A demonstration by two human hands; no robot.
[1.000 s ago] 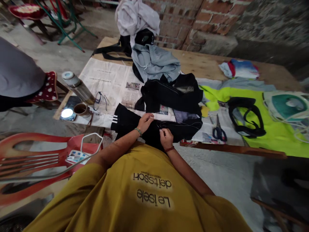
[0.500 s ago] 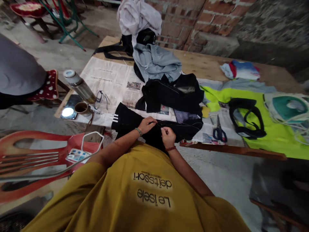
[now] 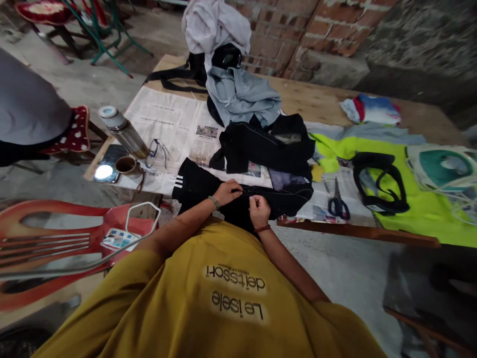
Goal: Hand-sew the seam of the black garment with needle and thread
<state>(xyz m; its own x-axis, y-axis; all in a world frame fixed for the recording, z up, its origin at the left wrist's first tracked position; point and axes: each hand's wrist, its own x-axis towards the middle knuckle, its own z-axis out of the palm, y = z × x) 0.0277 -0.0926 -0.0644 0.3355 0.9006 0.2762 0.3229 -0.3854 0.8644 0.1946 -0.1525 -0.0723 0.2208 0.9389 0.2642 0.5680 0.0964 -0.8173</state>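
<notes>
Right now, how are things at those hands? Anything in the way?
Left hand, right hand at black, white-striped garment. Grip unclear. Scissors off right, apparently not in the way.

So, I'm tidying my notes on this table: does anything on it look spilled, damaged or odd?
I see no clear spill or damage. One odd thing: a glaring white spot on the dark, flat slab beside the brown cup; whether lamp or reflection, I can't tell.

Dim lt., white glare on phone [image 3: 108, 165], blurry stretched edges, dk. btm. rt.
</notes>
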